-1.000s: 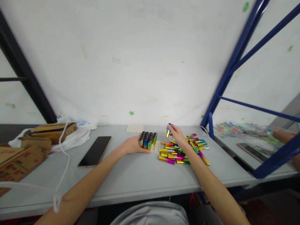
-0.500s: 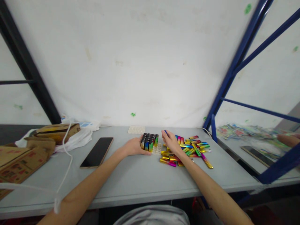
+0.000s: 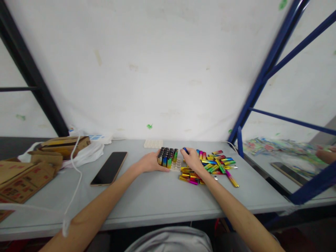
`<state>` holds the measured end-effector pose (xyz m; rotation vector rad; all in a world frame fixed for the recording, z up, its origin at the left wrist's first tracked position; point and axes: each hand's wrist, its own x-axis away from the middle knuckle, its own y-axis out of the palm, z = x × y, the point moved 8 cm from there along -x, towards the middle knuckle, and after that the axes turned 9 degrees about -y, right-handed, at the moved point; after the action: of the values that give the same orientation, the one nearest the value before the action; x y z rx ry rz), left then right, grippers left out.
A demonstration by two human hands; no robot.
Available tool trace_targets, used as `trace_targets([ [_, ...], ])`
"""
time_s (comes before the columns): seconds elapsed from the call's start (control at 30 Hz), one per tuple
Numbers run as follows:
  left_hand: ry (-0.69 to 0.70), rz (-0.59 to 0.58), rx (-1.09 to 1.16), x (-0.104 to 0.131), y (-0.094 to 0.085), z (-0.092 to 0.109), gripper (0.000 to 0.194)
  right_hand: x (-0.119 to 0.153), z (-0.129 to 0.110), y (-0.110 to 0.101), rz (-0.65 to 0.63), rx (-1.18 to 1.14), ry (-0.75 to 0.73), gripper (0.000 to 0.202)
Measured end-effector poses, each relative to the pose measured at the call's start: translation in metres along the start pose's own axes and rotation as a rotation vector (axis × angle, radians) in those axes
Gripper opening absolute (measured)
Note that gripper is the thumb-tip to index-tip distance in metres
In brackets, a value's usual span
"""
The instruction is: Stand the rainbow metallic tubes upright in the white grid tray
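My left hand [image 3: 152, 162] curls round the left side of a pale tray with pegs or holes [image 3: 177, 163]. Packed upright in the tray's left part are several shiny rainbow-coloured tubes with black tops [image 3: 165, 157], which look like lighters. Just right of the tray, my right hand [image 3: 193, 159] is closed in a pinch on a dark blue-ended tube [image 3: 186, 150], mostly hidden by the fingers. Beneath and beyond that hand spreads a heap of loose metallic rainbow tubes [image 3: 217, 166], lying flat in many directions.
A second pale tray [image 3: 153, 144] lies near the wall. To the left are a phone [image 3: 109, 168], a white cable [image 3: 72, 168], cardboard boxes [image 3: 26, 175] and plastic bags. A blue metal frame [image 3: 258, 84] rises on the right; beyond it are another phone and part of someone's hand [image 3: 327, 154].
The view has tilted slightly. My right hand stays by the tray, and the blue end of the tube has turned a little in its fingers. My left hand keeps its hold.
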<state>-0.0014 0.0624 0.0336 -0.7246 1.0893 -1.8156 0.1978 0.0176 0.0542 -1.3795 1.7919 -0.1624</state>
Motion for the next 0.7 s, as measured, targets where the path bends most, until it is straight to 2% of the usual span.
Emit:
trace_targets([
  [0.13,0.009,-0.002,-0.004,-0.001,0.001,-0.001,0.102,0.000,-0.009,-0.002,-0.035,-0.017,-0.071,0.048],
  [0.4,0.020,-0.011,-0.012,-0.004,0.003,-0.002,0.101,0.003,-0.034,-0.005,-0.088,0.135,-0.332,0.039],
  [0.63,-0.002,-0.010,-0.036,-0.002,0.002,-0.002,0.103,0.004,-0.039,-0.009,-0.081,0.197,-0.376,0.045],
  [0.7,0.006,-0.018,-0.026,-0.001,0.002,-0.001,0.101,0.004,-0.038,-0.007,-0.122,0.196,-0.361,0.046],
])
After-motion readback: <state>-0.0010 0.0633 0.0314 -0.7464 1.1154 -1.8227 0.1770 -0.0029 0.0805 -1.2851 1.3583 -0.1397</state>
